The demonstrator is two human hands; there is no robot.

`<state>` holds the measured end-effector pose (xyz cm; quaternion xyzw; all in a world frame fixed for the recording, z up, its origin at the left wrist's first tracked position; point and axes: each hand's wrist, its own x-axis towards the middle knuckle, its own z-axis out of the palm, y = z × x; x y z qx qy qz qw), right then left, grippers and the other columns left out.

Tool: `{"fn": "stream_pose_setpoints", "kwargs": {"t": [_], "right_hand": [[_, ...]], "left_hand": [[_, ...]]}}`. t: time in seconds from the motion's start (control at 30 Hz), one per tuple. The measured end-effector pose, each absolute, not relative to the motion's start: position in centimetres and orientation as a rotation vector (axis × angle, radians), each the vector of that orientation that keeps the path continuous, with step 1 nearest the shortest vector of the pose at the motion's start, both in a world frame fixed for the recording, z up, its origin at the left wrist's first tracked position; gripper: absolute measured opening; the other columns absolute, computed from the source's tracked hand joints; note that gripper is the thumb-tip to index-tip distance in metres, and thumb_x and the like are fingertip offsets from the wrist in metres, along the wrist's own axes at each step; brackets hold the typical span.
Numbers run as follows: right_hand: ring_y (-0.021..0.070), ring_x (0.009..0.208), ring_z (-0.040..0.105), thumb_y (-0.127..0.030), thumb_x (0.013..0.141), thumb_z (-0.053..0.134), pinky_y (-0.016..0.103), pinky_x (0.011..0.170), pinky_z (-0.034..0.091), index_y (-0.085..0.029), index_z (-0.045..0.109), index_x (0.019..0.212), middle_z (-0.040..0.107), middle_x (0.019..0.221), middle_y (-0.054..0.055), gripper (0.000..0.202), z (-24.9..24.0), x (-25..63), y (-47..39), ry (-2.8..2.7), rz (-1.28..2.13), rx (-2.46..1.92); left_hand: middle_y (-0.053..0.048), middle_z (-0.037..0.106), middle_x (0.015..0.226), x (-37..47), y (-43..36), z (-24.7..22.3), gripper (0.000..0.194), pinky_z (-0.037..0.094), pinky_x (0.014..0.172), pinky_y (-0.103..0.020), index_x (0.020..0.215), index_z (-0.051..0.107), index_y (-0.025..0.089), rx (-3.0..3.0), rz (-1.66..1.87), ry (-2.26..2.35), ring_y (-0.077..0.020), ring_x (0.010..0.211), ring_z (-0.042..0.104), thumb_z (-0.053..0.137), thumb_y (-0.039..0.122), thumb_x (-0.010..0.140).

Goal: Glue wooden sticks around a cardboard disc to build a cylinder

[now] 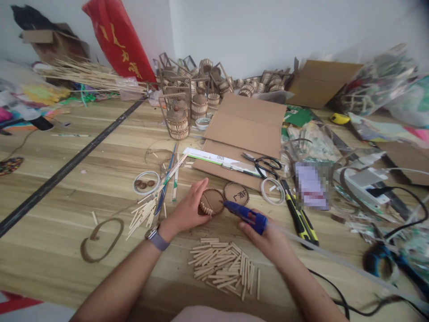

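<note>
My left hand point(187, 209) grips a round cardboard disc point(214, 200) by its left edge, thumb below and fingers above. A few short wooden sticks line the disc's lower left rim. In my right hand point(266, 237) is a blue hot glue gun point(250, 216), its nozzle pointing left at the disc's right edge. Whether the tip touches the disc I cannot tell. A second round cardboard piece point(236, 193) with printed characters lies just behind the nozzle. Nearer to me is a loose pile of short wooden sticks point(223, 266).
Black-handled scissors point(266, 166), a tape roll point(273, 191) and a yellow-black utility knife point(301, 217) lie to the right. Cardboard sheets point(246, 125) and small stick-sided buckets point(177, 123) stand behind. A cable point(330, 286) runs along the right. More sticks point(144, 214) lie on the left.
</note>
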<state>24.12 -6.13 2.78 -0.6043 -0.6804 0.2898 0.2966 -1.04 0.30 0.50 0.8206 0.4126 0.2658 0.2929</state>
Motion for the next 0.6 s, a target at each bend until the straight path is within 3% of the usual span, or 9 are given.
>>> {"fn": "stream_pose_setpoints", "kwargs": {"t": [0.17,0.27,0.47,0.53,0.6], "right_hand": [[0.0184,0.056,0.058,-0.070,0.077,0.056,0.029,0.051,0.046,-0.017,0.066,0.082,0.065,0.064,0.005,0.054,2.5,26.0,-5.1,-1.370,1.119,-1.751],[0.0175,0.056,0.057,-0.071,0.076,0.055,0.030,0.053,0.045,-0.016,0.065,0.080,0.064,0.065,0.005,0.057,2.6,27.2,-4.7,-1.334,1.173,-1.759],[0.0302,0.082,0.061,-0.045,0.088,0.050,0.044,0.077,0.047,-0.019,0.068,0.088,0.068,0.087,0.014,0.032,3.8,27.6,-5.1,-1.751,0.173,-1.932],[0.0298,0.083,0.060,-0.036,0.091,0.050,0.043,0.076,0.047,-0.019,0.067,0.087,0.067,0.086,0.013,0.024,4.2,26.4,-5.5,-1.927,0.045,-1.814],[0.0254,0.081,0.061,-0.027,0.092,0.052,0.036,0.072,0.048,-0.021,0.067,0.089,0.067,0.083,0.010,0.016,4.4,24.4,-6.1,-2.183,0.168,-1.596]], "left_hand": [[-0.015,0.029,0.153,-1.1,0.3,0.4,0.110,0.030,0.116,-0.054,0.153,0.003,0.028,2.181,0.714,1.097,-0.0336,0.142,0.031,0.075,0.014,0.071],[-0.016,0.028,0.153,-1.1,0.4,0.3,0.109,0.029,0.116,-0.052,0.153,0.005,0.027,2.166,0.711,1.097,-0.0329,0.142,0.031,0.074,0.015,0.071],[-0.016,0.026,0.155,-1.0,0.3,0.3,0.106,0.028,0.117,-0.051,0.154,0.008,0.025,2.151,0.714,1.097,-0.0327,0.144,0.028,0.074,0.015,0.071],[-0.015,0.026,0.156,-1.0,0.3,0.3,0.106,0.028,0.118,-0.049,0.154,0.009,0.025,2.141,0.716,1.096,-0.0318,0.144,0.029,0.073,0.014,0.071],[-0.015,0.027,0.155,-1.1,0.3,0.2,0.106,0.028,0.118,-0.049,0.154,0.009,0.025,2.144,0.716,1.098,-0.0314,0.144,0.028,0.074,0.014,0.070]]}}
